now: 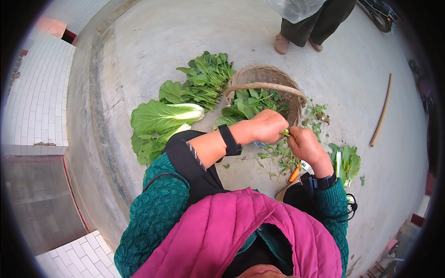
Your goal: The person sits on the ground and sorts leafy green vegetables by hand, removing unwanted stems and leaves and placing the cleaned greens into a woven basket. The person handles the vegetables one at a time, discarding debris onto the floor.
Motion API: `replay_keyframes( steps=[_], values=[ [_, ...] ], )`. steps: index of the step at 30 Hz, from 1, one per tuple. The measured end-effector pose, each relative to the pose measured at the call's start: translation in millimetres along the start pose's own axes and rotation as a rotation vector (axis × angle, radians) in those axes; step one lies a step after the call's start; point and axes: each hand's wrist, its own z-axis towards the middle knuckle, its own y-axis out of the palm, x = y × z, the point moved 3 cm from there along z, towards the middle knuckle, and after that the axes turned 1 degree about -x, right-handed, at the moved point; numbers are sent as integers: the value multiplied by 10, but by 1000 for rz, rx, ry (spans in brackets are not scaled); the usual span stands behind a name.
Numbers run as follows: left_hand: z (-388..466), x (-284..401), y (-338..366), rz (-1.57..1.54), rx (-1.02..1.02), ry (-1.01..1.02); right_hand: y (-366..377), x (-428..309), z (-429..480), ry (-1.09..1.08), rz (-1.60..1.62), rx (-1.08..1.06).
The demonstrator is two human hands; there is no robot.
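My left hand (267, 125) is closed around a leafy green, whose pale cut-looking stem end (285, 132) pokes out towards my right hand (306, 145). The right fingers pinch at that stem end, and the two hands almost meet. Beneath and beyond them stands a wicker basket (296, 110) with an arched handle. Dark green leaves (248, 104) fill its near left part; my left hand and forearm hide some of them. Leafy trimmings (280, 158) lie on the floor below my hands. An orange handle (294, 173), its tool partly hidden, rests beside my right wrist.
A heap of leafy greens (205, 78) lies left of the basket, with Chinese cabbage leaves (163, 118) nearer me. More leaves (347, 161) lie at right. Beyond, a person (302, 29) stands holding a plastic bag (295, 8). A tan stick (381, 111) lies at far right.
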Motion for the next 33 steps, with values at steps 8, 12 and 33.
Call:
replay_keyframes(
  steps=[8, 12, 33],
  values=[
    [-55, 158, -114, 148, 330, 301, -16, 13, 30, -21, -41, 167],
    [-76, 243, -220, 215, 446, 350, -94, 78, 5, 29, 275, 256],
    [-204, 301, -700, 48, 681, 441, -98, -234, 19, 292, 1822, -163]
  ],
)
